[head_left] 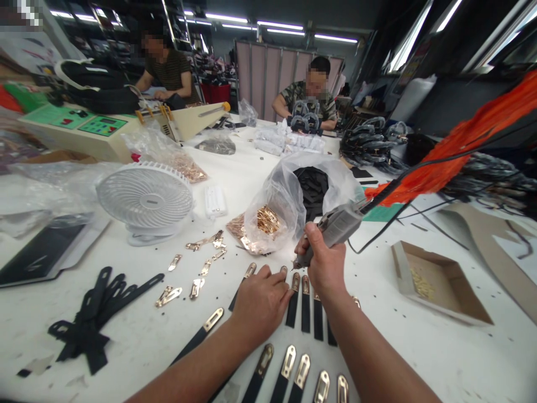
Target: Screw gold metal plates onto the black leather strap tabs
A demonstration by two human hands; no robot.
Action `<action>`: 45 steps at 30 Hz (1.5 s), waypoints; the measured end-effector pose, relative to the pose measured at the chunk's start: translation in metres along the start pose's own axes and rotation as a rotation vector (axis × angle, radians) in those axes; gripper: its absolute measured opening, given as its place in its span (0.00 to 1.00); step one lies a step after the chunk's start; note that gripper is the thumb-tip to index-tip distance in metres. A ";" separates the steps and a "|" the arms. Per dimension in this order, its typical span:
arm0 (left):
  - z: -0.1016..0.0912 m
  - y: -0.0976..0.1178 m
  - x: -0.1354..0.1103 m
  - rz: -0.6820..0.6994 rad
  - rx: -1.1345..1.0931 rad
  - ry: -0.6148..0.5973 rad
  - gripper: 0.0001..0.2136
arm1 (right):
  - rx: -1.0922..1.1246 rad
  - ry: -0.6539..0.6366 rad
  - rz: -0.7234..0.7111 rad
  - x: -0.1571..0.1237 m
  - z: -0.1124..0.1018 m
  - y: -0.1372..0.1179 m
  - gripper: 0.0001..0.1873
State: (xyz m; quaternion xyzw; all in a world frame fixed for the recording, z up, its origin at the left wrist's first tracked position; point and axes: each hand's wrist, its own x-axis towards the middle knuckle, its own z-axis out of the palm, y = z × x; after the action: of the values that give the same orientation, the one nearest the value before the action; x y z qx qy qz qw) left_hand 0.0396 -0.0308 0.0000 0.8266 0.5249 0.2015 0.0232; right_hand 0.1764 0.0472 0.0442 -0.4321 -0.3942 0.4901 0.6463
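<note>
My right hand [325, 263] is wrapped round a grey electric screwdriver [342, 224], its thin tip angled down left over the row of straps. My left hand [262, 299] lies on the table with its fingers curled down on a black strap, whose gold metal plate [284, 272] shows just past the fingertips. Beside it several black straps with gold plates [306, 285] lie in a row, partly behind my right forearm. A second row of straps with gold plates [288, 361] lies nearer to me. Another plated strap [213, 319] sits left of my left forearm.
Loose gold plates [196, 288] and a pile of black straps [100, 313] lie left. Ahead stand a bag of gold plates [268, 221], a bag of black pieces [310, 190] and a white fan [146, 198]. An open box [440, 280] is right. Two people work across the table.
</note>
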 end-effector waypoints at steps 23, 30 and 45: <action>0.003 0.002 0.000 -0.007 0.043 0.045 0.11 | -0.062 -0.019 0.022 0.008 0.004 0.027 0.25; -0.001 0.002 0.001 -0.032 0.024 -0.012 0.12 | -0.126 -0.033 -0.006 0.009 0.003 0.032 0.25; -0.011 0.007 0.005 -0.078 0.019 -0.142 0.14 | -0.332 -0.227 -0.073 0.008 0.016 0.023 0.19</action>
State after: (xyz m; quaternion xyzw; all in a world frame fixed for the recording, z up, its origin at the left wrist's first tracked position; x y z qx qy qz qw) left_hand 0.0436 -0.0310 0.0136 0.8180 0.5555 0.1366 0.0602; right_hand 0.1563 0.0613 0.0284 -0.4602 -0.5555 0.4402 0.5347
